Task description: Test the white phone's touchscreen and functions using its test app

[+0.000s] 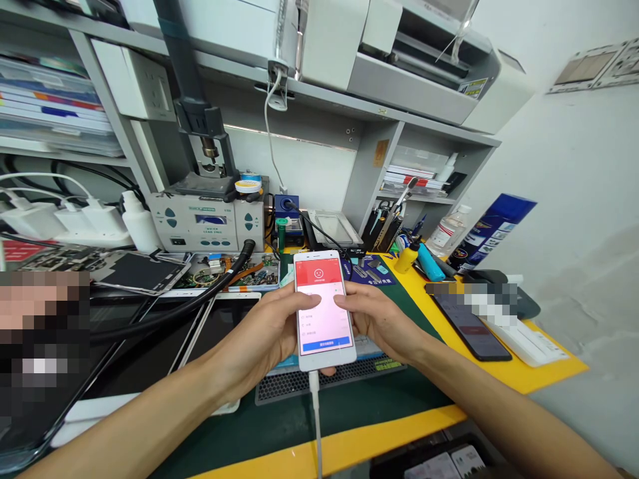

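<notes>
A white smartphone (327, 349) is held upright above the bench, its lit screen red at the top with a sad-face icon and a blue bar at the bottom. My left hand (277, 316) grips its left edge, the thumb over the screen. From the other side my right hand (377, 313) grips the right edge, its thumb also over the screen. Fingers of both hands pass behind the phone and are mostly hidden. A white charging cable (315, 399) is plugged into the phone's lower end and runs down out of view.
Behind the phone stands a grey soldering station (210, 223) with a black hose (219, 286). Several tablets and opened devices lie on the left. A black phone (469, 326), a yellow bottle (408, 256) and a blue spray can (492, 233) are on the right. A shelf (369, 153) spans the back.
</notes>
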